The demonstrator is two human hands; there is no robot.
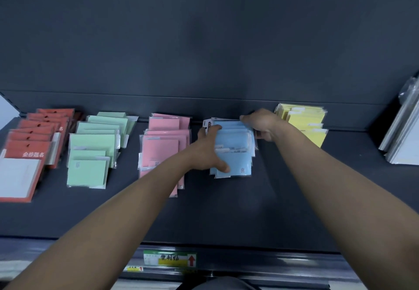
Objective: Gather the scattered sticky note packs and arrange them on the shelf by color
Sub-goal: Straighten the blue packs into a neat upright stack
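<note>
Sticky note packs lie in colour groups on the dark shelf [226, 210]: green packs [93, 153], pink packs [162, 144], blue packs [235, 147] and yellow packs [303, 122]. My left hand [209, 149] grips the left side of the blue packs, thumb at the front and fingers at the back. My right hand [263, 124] holds the far right corner of the same blue stack, fingers curled over its edge. Part of the pink group is hidden under my left forearm.
Red-covered booklets [34, 140] overlap in a row at the far left. White and clear sleeves [403, 135] lean at the right end. A green and yellow price label [170, 258] sits on the shelf's front rail. The back panel rises behind the packs.
</note>
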